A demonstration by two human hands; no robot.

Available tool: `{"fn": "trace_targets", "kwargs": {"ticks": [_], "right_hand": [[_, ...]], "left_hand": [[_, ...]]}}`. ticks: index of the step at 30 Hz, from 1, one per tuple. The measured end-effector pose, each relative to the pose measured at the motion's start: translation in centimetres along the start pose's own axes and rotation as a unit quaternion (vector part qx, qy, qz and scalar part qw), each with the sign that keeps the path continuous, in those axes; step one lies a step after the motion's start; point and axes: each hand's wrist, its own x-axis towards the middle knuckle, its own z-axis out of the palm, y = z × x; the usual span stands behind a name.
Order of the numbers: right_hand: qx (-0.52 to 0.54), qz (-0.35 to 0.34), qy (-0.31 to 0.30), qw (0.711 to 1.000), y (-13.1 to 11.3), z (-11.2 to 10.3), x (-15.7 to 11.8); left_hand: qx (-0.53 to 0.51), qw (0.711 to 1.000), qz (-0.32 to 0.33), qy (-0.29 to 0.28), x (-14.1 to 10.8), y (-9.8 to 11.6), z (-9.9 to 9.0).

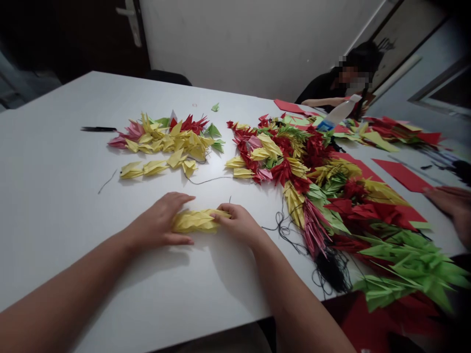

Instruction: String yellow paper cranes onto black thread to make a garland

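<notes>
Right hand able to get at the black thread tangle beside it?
Likely yes. The right hand sits on the yellow folded-paper strip, and the black thread lies just to its right on the white table, nothing between. It would probably need to release the strip first.

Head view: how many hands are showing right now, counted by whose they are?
Wearer's own: 2, the left hand and the right hand
Seated person's hand at the far end: 1
Other person's hand at the right edge: 1
Total: 4

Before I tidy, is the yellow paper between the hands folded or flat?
Folded: the yellow paper shows stacked pointed folds, resting between the left hand and right hand.
</notes>
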Motion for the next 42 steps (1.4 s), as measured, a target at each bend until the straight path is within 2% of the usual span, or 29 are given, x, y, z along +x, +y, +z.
{"fn": "trace_targets", "kwargs": {"ticks": [5, 9, 12, 14, 16, 19, 23, 25, 28, 30, 31, 33, 36, 39, 42], "right_hand": [[0.013, -0.027, -0.008, 1.000, -0.2, 0.5, 0.0], [0.043, -0.032, -0.005, 0.999, -0.4, 0.6, -0.2], [0.112, -0.031, 0.061, 0.991, -0.6, 0.2, -0.4], [0.152, -0.051, 0.110, 0.981, -0.8, -0.2, -0.5], [0.162, -0.083, 0.129, 0.975, -1.3, -0.4, -0.8], [0.123, -0.140, 0.144, 0.972, -2.4, -1.1, -1.5], [0.012, -0.199, 0.175, 0.964, -4.1, -2.6, -2.7], [-0.099, -0.195, 0.144, 0.965, -4.8, -3.5, -3.1], [-0.259, -0.152, 0.009, 0.954, -5.6, -4.9, -3.1], [-0.267, -0.135, -0.091, 0.950, -6.2, -5.7, -2.8], [-0.245, -0.138, -0.120, 0.952, -6.6, -6.0, -2.6], [-0.175, -0.153, -0.126, 0.964, -7.6, -6.5, -2.0], [-0.056, -0.156, -0.087, 0.982, -9.7, -6.4, -0.8], [0.040, -0.154, -0.084, 0.984, -12.0, -5.6, 0.1], [0.082, -0.167, -0.092, 0.978, -14.2, -4.9, 0.4]], "left_hand": [[0.009, 0.999, 0.033, -0.015, 1.2, 1.6, 2.3], [0.026, 0.999, 0.035, -0.016, 1.8, 2.0, 2.5], [0.034, 0.999, 0.026, -0.007, 1.6, 1.9, 2.1], [0.029, 0.999, 0.014, -0.003, 1.6, 1.8, 1.9], [0.013, 1.000, -0.005, -0.002, 1.6, 1.9, 1.7], [-0.014, 1.000, -0.025, -0.005, 1.6, 2.1, 1.4], [-0.067, 0.997, -0.047, 0.000, 1.6, 2.3, 1.2], [-0.095, 0.994, -0.060, 0.008, 1.5, 2.3, 1.0], [-0.129, 0.988, -0.084, 0.026, 1.4, 2.0, 0.9], [-0.152, 0.982, -0.104, 0.042, 1.4, 1.9, 0.9], [-0.167, 0.978, -0.113, 0.051, 1.4, 1.8, 0.8], [-0.201, 0.969, -0.123, 0.071, 1.5, 1.9, 0.8], [-0.255, 0.954, -0.111, 0.108, 1.6, 2.3, 0.6], [-0.318, 0.930, -0.110, 0.149, 1.8, 2.6, 0.5], [-0.368, 0.904, -0.126, 0.176, 2.0, 2.6, 0.6]]}}
